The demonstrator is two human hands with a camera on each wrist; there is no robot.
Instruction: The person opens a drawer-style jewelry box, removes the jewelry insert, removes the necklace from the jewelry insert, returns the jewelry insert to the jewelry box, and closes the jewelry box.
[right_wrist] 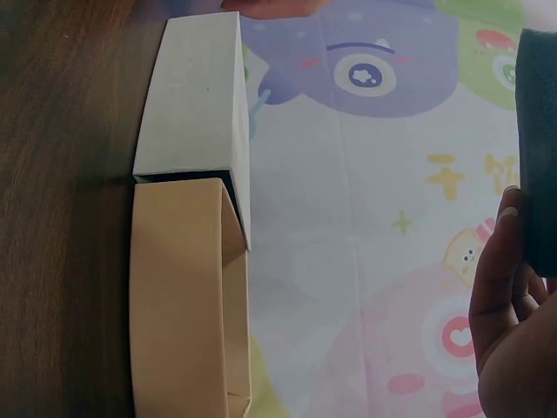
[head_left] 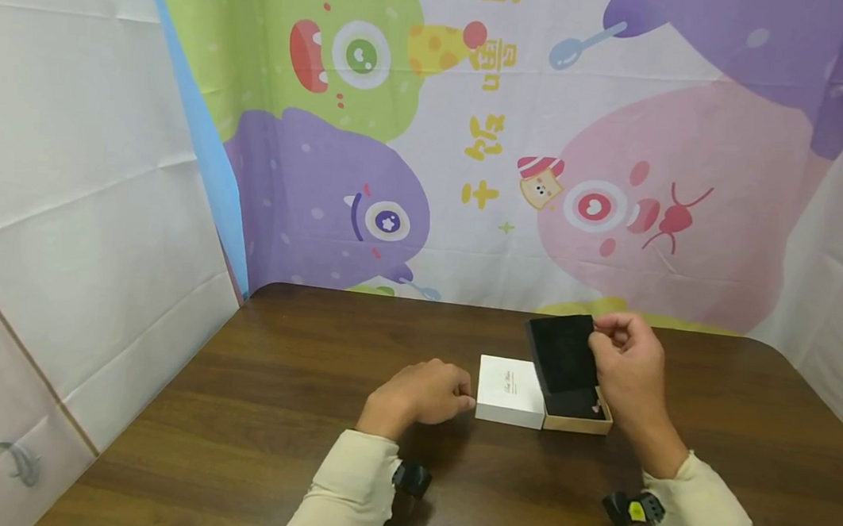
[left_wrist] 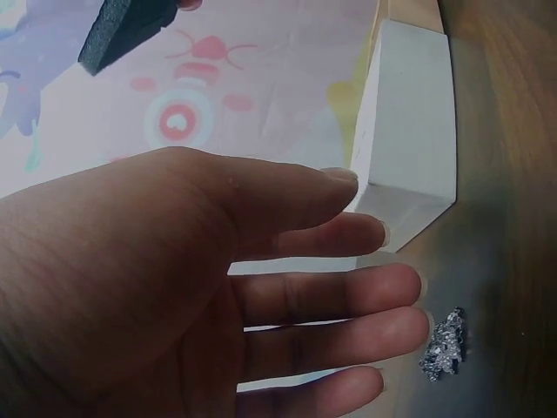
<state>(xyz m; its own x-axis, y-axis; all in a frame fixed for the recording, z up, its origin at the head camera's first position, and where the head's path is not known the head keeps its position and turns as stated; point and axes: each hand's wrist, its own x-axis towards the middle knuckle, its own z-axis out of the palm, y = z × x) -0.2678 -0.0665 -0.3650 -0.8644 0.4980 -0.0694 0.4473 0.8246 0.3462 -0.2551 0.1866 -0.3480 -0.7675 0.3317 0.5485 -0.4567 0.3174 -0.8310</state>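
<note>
My right hand (head_left: 629, 361) pinches the right edge of a thin black foam pad (head_left: 563, 351), tilted up over the box. Below it, a tan inner tray (right_wrist: 178, 296) juts out of a white box sleeve (head_left: 509, 399) with small print on top. Inside the tray lies black lining with a small pinkish shiny thing (head_left: 596, 406), too small to make out. Beside the sleeve's left end is my left hand (head_left: 425, 392), with its fingers fairly straight and holding nothing in the left wrist view. Whether its fingertips touch the sleeve I cannot tell.
A crumpled bit of silver foil (left_wrist: 446, 346) lies on the table near my left fingertips. The brown wooden table (head_left: 256, 413) reaches back to a cartoon-printed cloth (head_left: 480, 242). White cloth walls (head_left: 91, 158) stand at the sides.
</note>
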